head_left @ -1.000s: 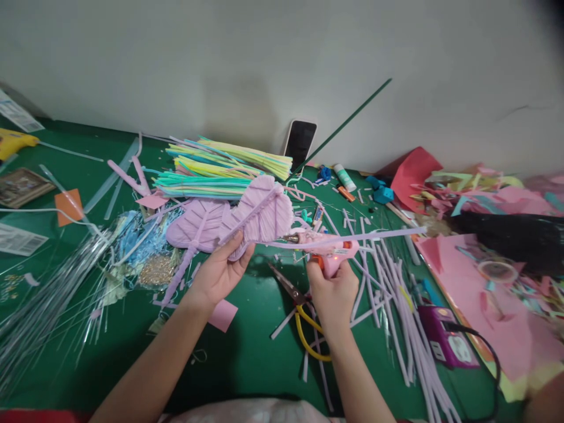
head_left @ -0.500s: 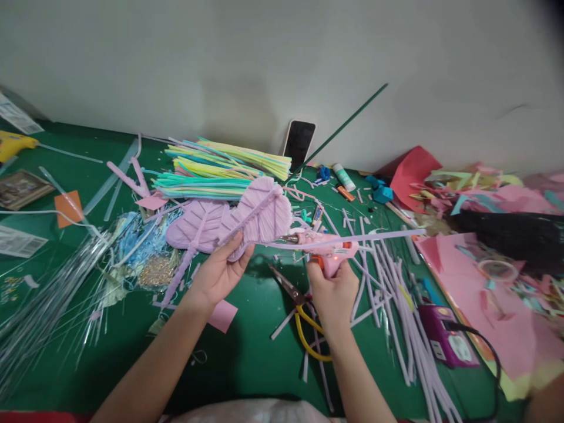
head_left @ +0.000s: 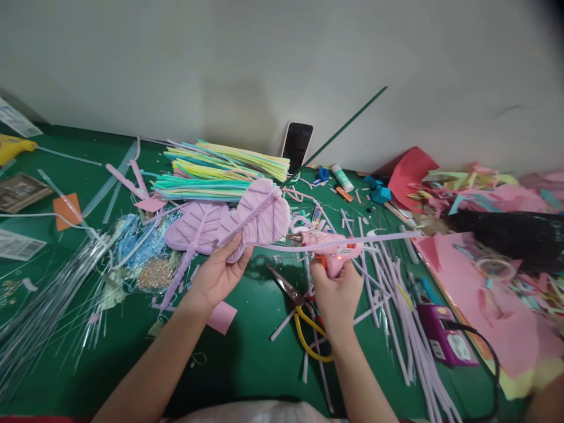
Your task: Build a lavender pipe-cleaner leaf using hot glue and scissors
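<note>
My left hand pinches the lower edge of a lilac leaf-shaped piece made of fuzzy stems, with a raised rib. A long lilac strip runs from its lower edge to the right, passing in front of the glue gun. My right hand is wrapped round the handle of a pink glue gun, whose metal nozzle points left, close to the leaf's right edge. A second lilac leaf with a stem lies just left of the held one.
Yellow-handled scissors lie between my forearms. Behind the leaves are bundled coloured stems and a phone against the wall. Lilac stems, a purple power box and pink paper lie right. Silvery strands spread left.
My right hand and the glue gun have shifted slightly right, drawing the nozzle a little away from the leaf. My left hand and the leaf have hardly moved.
</note>
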`<state>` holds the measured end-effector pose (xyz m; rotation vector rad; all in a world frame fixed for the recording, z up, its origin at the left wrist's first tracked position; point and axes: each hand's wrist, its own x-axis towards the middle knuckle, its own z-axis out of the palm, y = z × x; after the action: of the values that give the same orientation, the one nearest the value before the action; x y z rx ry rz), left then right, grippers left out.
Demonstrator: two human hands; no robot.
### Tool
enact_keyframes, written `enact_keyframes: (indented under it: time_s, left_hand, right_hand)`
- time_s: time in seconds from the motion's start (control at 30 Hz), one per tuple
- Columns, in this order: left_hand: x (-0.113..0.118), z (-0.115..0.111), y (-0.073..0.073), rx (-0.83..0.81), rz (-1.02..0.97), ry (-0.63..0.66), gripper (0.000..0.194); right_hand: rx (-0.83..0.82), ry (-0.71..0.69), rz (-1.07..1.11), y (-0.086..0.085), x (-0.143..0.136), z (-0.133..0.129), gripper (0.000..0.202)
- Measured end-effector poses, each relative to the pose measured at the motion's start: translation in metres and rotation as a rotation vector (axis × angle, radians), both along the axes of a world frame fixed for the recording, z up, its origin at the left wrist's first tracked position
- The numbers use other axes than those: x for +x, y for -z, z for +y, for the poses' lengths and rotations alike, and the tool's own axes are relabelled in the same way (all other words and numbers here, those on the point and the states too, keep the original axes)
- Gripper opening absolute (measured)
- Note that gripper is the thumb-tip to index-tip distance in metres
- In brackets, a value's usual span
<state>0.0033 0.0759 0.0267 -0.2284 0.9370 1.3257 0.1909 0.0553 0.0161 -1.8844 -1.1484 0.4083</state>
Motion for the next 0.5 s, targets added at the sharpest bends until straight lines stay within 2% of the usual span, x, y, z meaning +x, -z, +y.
enact_keyframes:
  time_s: [0.5]
  left_hand:
    - [0.0019,0.0000,-0.0012,-0.009,-0.006,-0.005,0.033]
  right_hand:
    - [0.021,0.006,-0.016,-0.0053,0.0036,0.0023,0.026]
